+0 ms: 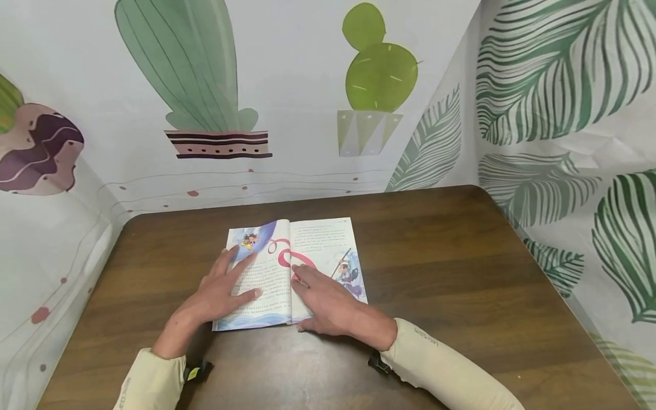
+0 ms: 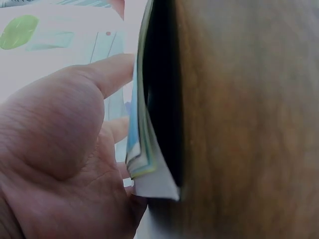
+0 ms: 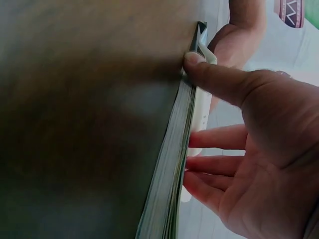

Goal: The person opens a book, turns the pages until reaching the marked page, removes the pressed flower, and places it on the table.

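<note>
An illustrated book [image 1: 274, 285] lies spread out on the brown table, with printed text, a pink ribbon drawing and small painted figures. My left hand [image 1: 217, 293] rests on the left page, fingers spread and thumb pointing toward the gutter. On the right page, close to the gutter, lies my right hand [image 1: 330, 299] with its fingers extended. The right wrist view has the right thumb [image 3: 214, 74] straight, its tip at the book's lower edge, while the other fingers reach over the page. In the left wrist view, a few page corners [image 2: 144, 164] fan apart beside the left palm.
The wooden table [image 1: 435, 273] has rounded far corners and extends on both sides of the book. Behind it hangs a white wall covering [image 1: 302, 68] printed with cacti; large leaves [image 1: 564, 74] are printed at right. Both forearms wear cream sleeves [image 1: 446, 364].
</note>
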`<state>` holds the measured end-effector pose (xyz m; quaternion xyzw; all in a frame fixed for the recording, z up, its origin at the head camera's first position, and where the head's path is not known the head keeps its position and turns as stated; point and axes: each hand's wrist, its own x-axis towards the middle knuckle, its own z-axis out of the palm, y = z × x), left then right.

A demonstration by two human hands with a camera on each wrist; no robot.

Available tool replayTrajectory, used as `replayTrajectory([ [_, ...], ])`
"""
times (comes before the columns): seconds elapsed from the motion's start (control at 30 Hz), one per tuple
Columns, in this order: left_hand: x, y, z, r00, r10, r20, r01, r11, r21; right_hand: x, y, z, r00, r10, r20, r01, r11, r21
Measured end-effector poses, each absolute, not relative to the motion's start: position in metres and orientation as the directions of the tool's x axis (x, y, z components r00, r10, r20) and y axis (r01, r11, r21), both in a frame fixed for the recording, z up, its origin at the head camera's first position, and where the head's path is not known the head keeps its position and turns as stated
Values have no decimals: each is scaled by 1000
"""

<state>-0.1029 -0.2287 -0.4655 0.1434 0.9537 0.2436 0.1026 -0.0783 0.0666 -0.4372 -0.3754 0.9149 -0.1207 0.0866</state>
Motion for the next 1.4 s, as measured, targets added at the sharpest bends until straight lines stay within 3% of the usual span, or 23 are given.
replayTrajectory([
  [0.2, -102, -225, -461, -941, 311, -134, 210, 847, 489, -77, 74, -431, -679, -734, -14, -707, 660, -254],
  [0.6, -102, -228, -465, -938, 306, -161, 194, 851, 487, -81, 94, -432, -531, -840, 110, -838, 502, -216],
  [0.73, -102, -228, -464, -938, 306, -161, 196, 853, 483, -79, 101, -429, -509, -851, 131, -851, 474, -227],
  [0.9, -101, -227, -462, -940, 314, -134, 214, 847, 487, -79, 120, -429, -544, -827, 146, -821, 487, -298],
  [1.2, -98, -224, -460, -942, 303, -146, 197, 850, 489, -77, 163, -433, -674, -727, 128, -707, 586, -395],
  [1.4, -99, -225, -458, -941, 309, -136, 207, 846, 491, -81, 183, -436, -773, -610, 171, -623, 680, -388],
])
